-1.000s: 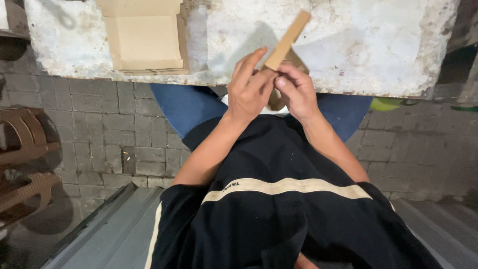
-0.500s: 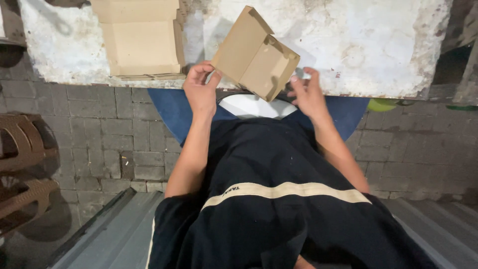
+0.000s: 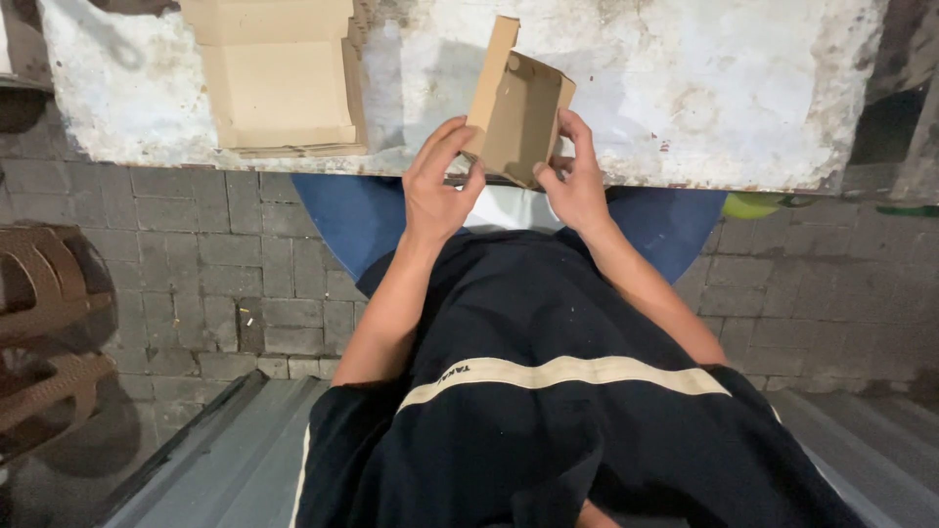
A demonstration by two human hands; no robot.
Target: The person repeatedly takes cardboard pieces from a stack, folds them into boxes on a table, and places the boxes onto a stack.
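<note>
Cardboard box [image 3: 516, 117], small and half-formed, was held between our two hands above the near edge of the worn white table [image 3: 685, 88]. Our left hand [image 3: 437, 186] pinched its lower left corner, thumb on the inner face and fingers behind the side wall; our right hand [image 3: 577, 176] gripped the opposite wall, fingers curled over the rim, thumb at the bottom edge. Neither hand was spread flat. One flap stood upright beyond our left fingertips, and the open cavity faced us. We judged the piece light and thin-walled, stiff along its creases yet easily dented across a panel, with a dry surface unlikely to slip. Hold was best taken at corners and folded edges, not mid-panel. Well to the left of our left hand lay a stack of flat cardboard blanks [image 3: 279, 78].
</note>
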